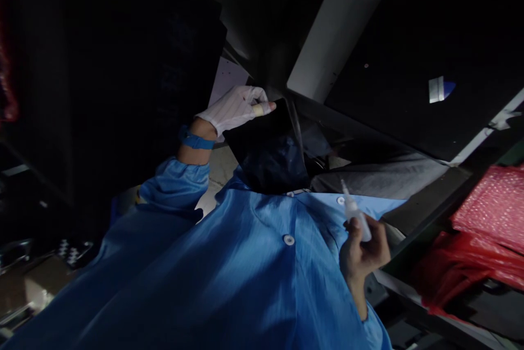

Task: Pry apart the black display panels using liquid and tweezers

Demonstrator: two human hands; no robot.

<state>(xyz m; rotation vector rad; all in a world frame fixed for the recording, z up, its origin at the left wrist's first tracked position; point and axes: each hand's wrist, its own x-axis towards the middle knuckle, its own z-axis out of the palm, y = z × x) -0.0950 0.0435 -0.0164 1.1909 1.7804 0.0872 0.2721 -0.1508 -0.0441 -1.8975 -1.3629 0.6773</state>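
Observation:
My left hand (pixel 239 107) wears a thin white glove that leaves the thumb tip bare, with a pale wrap around the thumb. Its fingers are closed at the upper edge of a dark, glossy flat panel (pixel 272 153), which hangs tilted in front of my chest. What kind of panel it is I cannot make out in the dim light. My bare right hand (pixel 364 246) grips a small whitish squeeze bottle (pixel 357 218) low on the right. The bottle's thin pointed nozzle aims up and away from me, apart from the panel.
On the right lies a wide black surface (pixel 401 66) with a silver-and-blue object (pixel 441 89) on it. Red bubble wrap (pixel 491 208) sits at the far right. A grey beam (pixel 331 28) stands ahead. Dark bulk fills the left side.

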